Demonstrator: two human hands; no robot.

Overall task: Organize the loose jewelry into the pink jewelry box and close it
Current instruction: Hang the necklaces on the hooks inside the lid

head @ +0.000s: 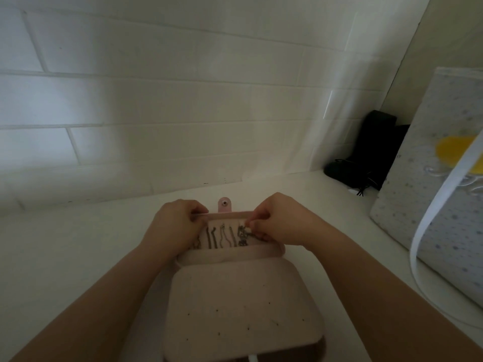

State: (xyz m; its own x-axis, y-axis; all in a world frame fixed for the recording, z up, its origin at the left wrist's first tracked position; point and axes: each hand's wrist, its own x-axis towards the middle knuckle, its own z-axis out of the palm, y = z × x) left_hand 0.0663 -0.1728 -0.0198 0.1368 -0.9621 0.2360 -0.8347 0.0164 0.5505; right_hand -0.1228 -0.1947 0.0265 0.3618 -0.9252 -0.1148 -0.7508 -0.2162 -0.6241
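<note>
The pink jewelry box (240,304) lies open on the white counter in front of me. Its near panel is a pale pad with small earring holes. The far panel holds several thin chains (222,236) hanging side by side above a soft pocket. A pink snap tab (224,204) sticks out past the far edge. My left hand (175,226) grips the far panel's upper left edge. My right hand (277,220) pinches a chunky silver chain (244,235) at the panel's right side. Part of that chain is hidden by my fingers.
A white brick wall (156,113) rises just behind the counter. A grey dotted fabric bag (439,205) with a white strap stands at the right. A black object with cords (366,155) sits in the back right corner.
</note>
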